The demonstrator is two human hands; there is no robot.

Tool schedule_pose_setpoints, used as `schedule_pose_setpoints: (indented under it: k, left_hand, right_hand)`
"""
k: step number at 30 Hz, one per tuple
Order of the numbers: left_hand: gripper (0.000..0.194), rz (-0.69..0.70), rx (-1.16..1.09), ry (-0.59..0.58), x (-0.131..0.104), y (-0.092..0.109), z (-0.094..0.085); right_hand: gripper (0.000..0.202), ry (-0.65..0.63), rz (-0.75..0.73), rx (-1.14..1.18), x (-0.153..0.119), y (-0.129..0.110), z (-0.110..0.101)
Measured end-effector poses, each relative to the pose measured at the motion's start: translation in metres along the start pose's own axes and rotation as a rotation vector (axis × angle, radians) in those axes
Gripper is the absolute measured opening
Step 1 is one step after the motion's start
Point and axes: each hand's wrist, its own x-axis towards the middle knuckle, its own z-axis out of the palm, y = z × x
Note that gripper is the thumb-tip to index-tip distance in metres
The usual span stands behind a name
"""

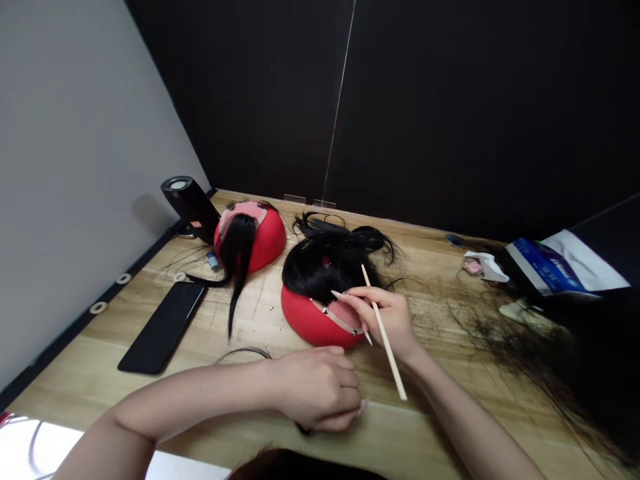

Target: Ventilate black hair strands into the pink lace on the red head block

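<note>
No text can be read: the blue-and-white packet (555, 267) near the counter's (440, 413) far right edge carries white lettering, too blurred to make out.

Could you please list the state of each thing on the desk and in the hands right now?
Left hand: closed on a small bundle of black hair.
Right hand: gripping the thin wooden stick, fingertips on the near dome.
Near red dome: partly covered with black hair.
Far red dome: one lock draped over it.
Phone: lying flat, screen dark.
</note>
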Motion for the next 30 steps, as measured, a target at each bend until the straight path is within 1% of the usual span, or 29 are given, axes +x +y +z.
schedule_pose_setpoints:
  k: [2,4,7,11,15,18,21,24,25,27,30]
  left_hand:
    - [0.023,0.004,0.009,0.007,0.000,0.000,-0.002]
    - [0.023,0.005,0.008,0.006,0.001,0.001,-0.002]
    - [0.024,-0.001,-0.024,0.014,0.001,0.001,0.000]
    - [0.026,-0.016,-0.071,0.063,0.002,-0.001,0.002]
    - [0.026,0.024,-0.071,0.033,0.004,-0.001,-0.002]
    - [0.026,0.029,-0.056,0.014,0.003,-0.001,-0.003]
    - [0.026,0.036,-0.047,0.021,0.002,-0.002,0.000]
    - [0.025,0.037,-0.040,0.025,0.001,-0.003,0.003]
    - [0.026,0.038,-0.041,0.029,0.001,-0.003,0.004]
    - [0.026,0.042,-0.053,0.040,0.001,-0.003,0.005]
    - [0.025,0.038,-0.060,0.050,0.000,-0.003,0.006]
  right_hand:
    - [0.025,-0.005,0.047,0.049,0.002,-0.008,-0.004]
    - [0.027,0.021,0.057,0.086,0.005,-0.019,-0.009]
    - [0.026,0.070,0.013,0.105,0.011,-0.036,-0.017]
    - [0.024,0.107,-0.064,0.113,0.023,-0.053,-0.026]
    - [0.025,0.172,-0.094,0.139,0.040,-0.069,-0.034]
    - [0.026,0.228,-0.118,0.166,0.061,-0.074,-0.041]
    - [0.027,0.234,-0.141,0.172,0.092,-0.063,-0.049]
    - [0.031,0.258,-0.153,0.165,0.127,-0.037,-0.053]
    - [0.032,0.246,-0.137,0.140,0.137,-0.026,-0.053]
    - [0.035,0.162,-0.070,0.043,0.149,-0.004,-0.048]
    - [0.035,0.010,-0.009,-0.041,0.147,0.029,-0.038]
